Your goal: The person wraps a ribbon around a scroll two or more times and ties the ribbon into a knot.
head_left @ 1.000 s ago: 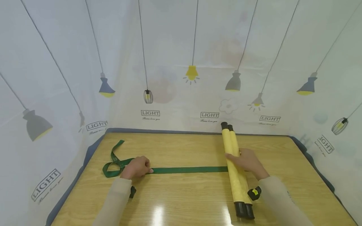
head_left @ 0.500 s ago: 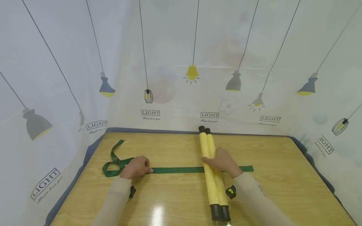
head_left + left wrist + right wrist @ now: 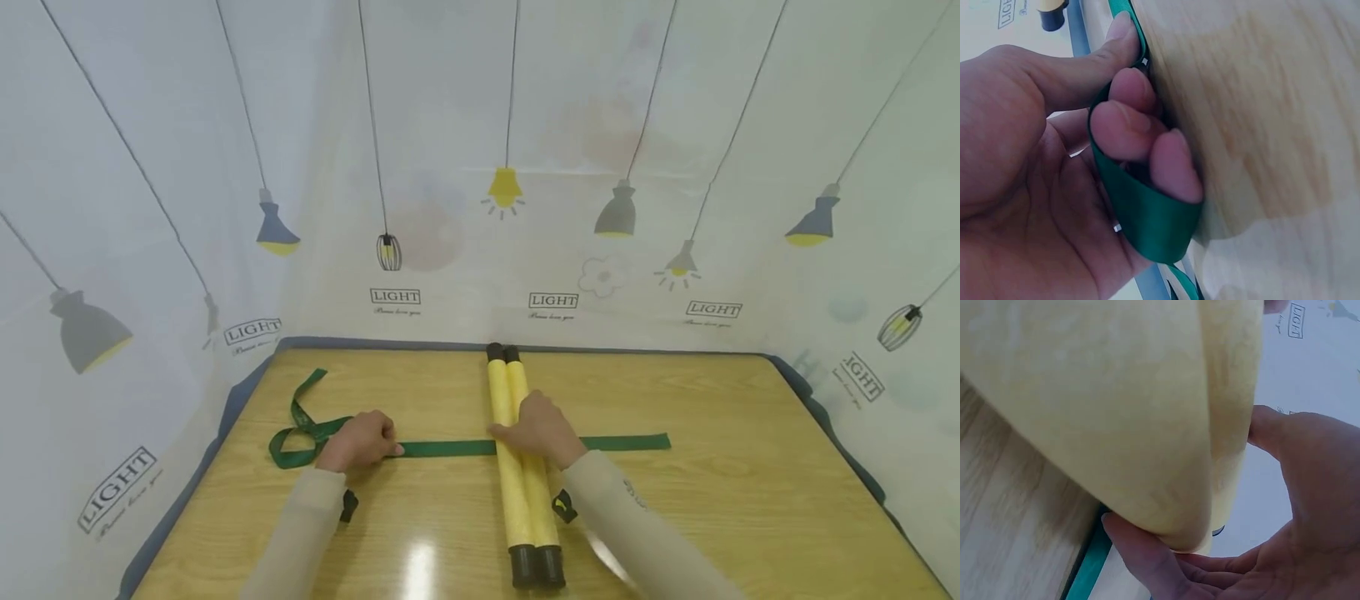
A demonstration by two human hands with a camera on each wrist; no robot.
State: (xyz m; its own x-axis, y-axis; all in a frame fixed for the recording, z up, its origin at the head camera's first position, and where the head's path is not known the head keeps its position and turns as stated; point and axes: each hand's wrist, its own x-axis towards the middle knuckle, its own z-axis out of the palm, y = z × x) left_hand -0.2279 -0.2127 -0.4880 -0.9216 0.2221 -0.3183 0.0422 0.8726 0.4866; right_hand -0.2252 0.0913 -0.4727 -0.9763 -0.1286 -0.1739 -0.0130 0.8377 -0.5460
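Observation:
A green ribbon lies flat across the wooden table, ending in a loop at the left. My left hand holds it near the loop. In the left wrist view the ribbon wraps round my curled fingers, and the thumb presses it to the wood. Two yellow rolls with black end caps lie side by side across the ribbon, pointing away from me. My right hand grips them at the crossing. In the right wrist view the rolls fill my palm, and the ribbon shows beneath.
White curtains printed with lamps enclose the table on the left, back and right. The table's blue-grey edge meets them. The ribbon's free right end lies flat on bare wood.
My right hand has carried the yellow rolls leftward along the ribbon to the table's middle, uncovering the ribbon's right end. The left hand has stayed put.

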